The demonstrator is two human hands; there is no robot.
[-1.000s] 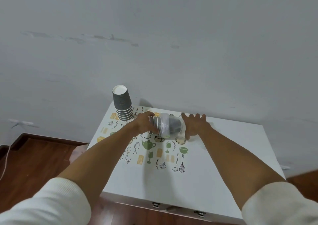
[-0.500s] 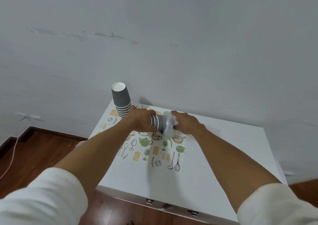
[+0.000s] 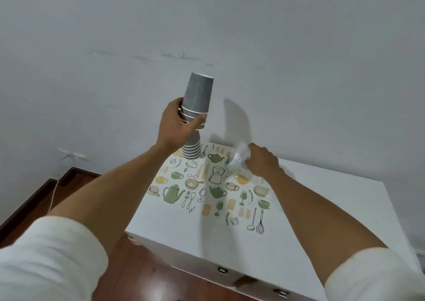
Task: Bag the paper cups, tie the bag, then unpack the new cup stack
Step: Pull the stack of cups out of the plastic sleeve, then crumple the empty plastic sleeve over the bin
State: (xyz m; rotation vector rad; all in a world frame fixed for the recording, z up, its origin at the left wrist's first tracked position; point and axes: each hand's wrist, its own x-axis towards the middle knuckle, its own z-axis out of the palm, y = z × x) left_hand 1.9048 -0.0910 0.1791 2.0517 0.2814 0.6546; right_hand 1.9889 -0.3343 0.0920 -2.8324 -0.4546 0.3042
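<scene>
My left hand point(image 3: 177, 125) grips a short stack of grey ribbed paper cups point(image 3: 198, 96), upside down, raised in the air above the table's far left corner. Directly below it a second stack of the same grey cups point(image 3: 191, 150) stands upside down on the table, partly hidden by my left hand. My right hand point(image 3: 262, 160) holds a crumpled clear plastic bag point(image 3: 238, 159) low over the printed part of the table, to the right of the standing stack. The bag looks empty.
The white table point(image 3: 322, 208) stands against a grey wall and carries a kitchenware print point(image 3: 207, 190) on its left half. Metal latches point(image 3: 222, 270) sit on its front edge. Dark wooden floor point(image 3: 172, 284) lies below and left, with a white cable point(image 3: 54, 192) by the wall.
The cup stack came out of the plastic bag. My left hand lifted it up and left above the standing stack, while my right hand pulled the emptied bag away to the right.
</scene>
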